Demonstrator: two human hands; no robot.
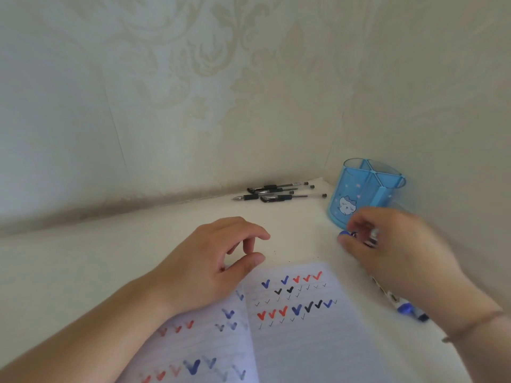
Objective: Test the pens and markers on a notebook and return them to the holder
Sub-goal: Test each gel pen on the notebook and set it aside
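Note:
An open lined notebook (298, 335) lies in front of me, covered with red, blue and black check marks. My left hand (210, 261) rests on its upper left part, fingers loosely curled and holding nothing. My right hand (392, 250), blurred, grips a marker with a blue end (345, 234) just in front of the blue pen holder (362, 192), which stands at the back right and shows nothing inside. Several black pens (276, 193) lie against the wall. More blue-capped markers (406, 308) lie under my right wrist.
The white table (83, 261) sits in a corner, with patterned walls close behind and to the right. A thin bracelet (475, 324) is on my right wrist.

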